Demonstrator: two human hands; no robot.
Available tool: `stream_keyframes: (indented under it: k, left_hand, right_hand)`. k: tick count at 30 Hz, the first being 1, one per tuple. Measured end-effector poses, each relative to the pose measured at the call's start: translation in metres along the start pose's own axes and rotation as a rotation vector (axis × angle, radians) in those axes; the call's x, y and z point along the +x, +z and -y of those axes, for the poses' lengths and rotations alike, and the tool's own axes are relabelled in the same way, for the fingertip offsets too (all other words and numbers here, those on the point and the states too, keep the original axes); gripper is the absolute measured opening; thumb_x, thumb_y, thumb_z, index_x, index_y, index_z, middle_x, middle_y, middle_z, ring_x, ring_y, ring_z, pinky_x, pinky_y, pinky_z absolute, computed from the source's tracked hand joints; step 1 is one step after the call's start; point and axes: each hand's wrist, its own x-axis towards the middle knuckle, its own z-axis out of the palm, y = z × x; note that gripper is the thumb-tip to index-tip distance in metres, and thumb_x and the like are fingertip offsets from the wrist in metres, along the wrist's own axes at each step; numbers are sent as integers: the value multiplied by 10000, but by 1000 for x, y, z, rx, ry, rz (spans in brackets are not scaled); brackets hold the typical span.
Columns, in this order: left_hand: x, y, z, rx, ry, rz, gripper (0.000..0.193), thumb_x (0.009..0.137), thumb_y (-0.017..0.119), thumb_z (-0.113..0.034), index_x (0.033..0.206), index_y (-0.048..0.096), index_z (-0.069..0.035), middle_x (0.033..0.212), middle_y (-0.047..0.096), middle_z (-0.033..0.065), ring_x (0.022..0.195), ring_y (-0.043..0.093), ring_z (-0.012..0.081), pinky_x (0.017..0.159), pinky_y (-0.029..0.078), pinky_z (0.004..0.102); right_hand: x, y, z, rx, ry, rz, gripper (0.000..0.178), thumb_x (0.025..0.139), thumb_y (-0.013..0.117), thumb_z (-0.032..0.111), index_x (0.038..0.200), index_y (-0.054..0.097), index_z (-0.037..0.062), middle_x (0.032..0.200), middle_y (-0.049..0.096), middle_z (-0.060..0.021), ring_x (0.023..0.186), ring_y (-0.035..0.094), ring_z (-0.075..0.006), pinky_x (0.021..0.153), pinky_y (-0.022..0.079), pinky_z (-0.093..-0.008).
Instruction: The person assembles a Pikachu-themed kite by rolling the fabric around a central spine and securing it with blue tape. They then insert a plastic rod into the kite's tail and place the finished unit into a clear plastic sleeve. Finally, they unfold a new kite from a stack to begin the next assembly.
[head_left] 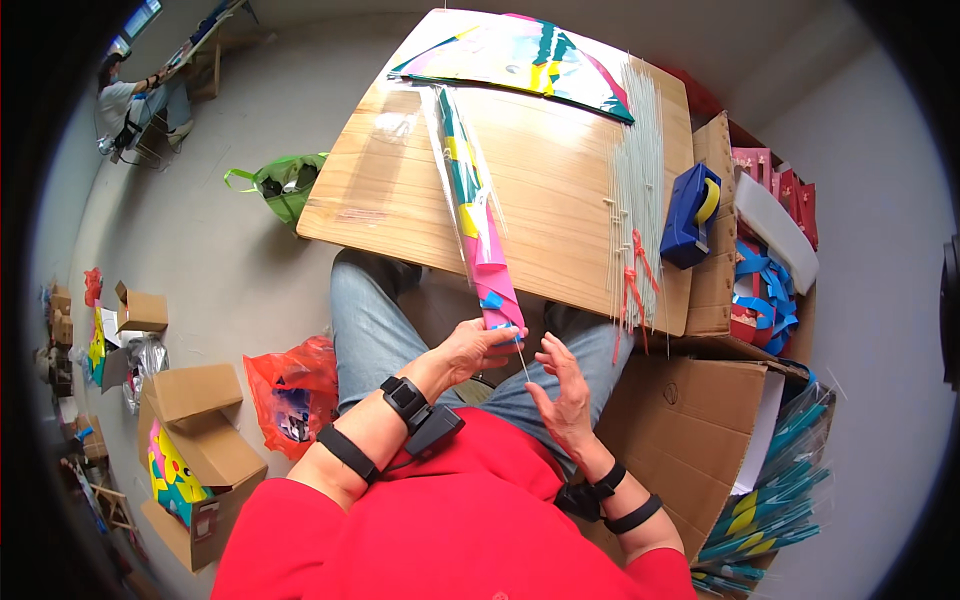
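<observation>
A long, narrow folded kite (487, 260) in pink, yellow and teal lies from the tabletop out over its near edge, in what looks like a clear sleeve. My left hand (470, 350) is closed around its near pink end, beside a small piece of blue tape (491, 300). From that end a thin pale rod (523, 362) sticks out toward me. My right hand (566, 395) is just right of it, fingers apart, with the thumb at or near the rod's tip. At the table's far side lies a stack of flat, colourful kite sheets (510, 60).
Many thin white rods (637, 170) with red ties line the wooden table's (560, 200) right side. A blue tape dispenser (690, 215) stands beside them. Cardboard boxes (690, 420) crowd the right. Red (300, 390) and green bags (290, 190) sit on the left floor; another person (145, 100) sits far left.
</observation>
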Motion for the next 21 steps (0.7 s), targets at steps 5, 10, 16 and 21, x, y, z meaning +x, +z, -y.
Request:
stream_keyframes:
  k: [5, 10, 16, 21]
  left_hand:
    - [6, -50, -57, 540, 42, -347, 689, 897, 568, -648, 1162, 622, -14, 1092, 680, 101, 968, 656, 152, 812, 531, 313]
    - [67, -81, -102, 187, 353, -494, 735, 876, 603, -645, 1208, 579, 11, 1062, 685, 127, 944, 674, 183, 795, 562, 315]
    - [105, -61, -104, -272, 302, 69, 353, 951, 651, -252, 1224, 576, -42, 1083, 686, 104, 965, 680, 214, 850, 585, 402]
    - [97, -45, -79, -245, 295, -57, 269, 963, 619, -147, 1177, 577, 9, 1053, 689, 118, 929, 697, 230, 845, 594, 399]
  right_hand:
    - [-1, -1, -9, -4, 6, 15, 643, 749, 762, -35, 1336, 510, 37, 1379, 531, -138, 971, 667, -228, 848, 554, -326]
    - [1, -2, -2, -35, -7, 29, 635, 743, 786, 1, 1318, 519, 38, 1374, 540, -126, 940, 670, -216, 817, 555, -321]
    - [2, -7, 3, -44, -43, -6, 727, 702, 822, 19, 1347, 486, 24, 1391, 524, -157, 968, 656, -246, 858, 542, -334]
    - [3, -15, 7, -108, -63, -49, 836, 685, 831, 31, 1407, 408, 9, 1444, 461, -190, 1102, 607, -296, 968, 489, -373]
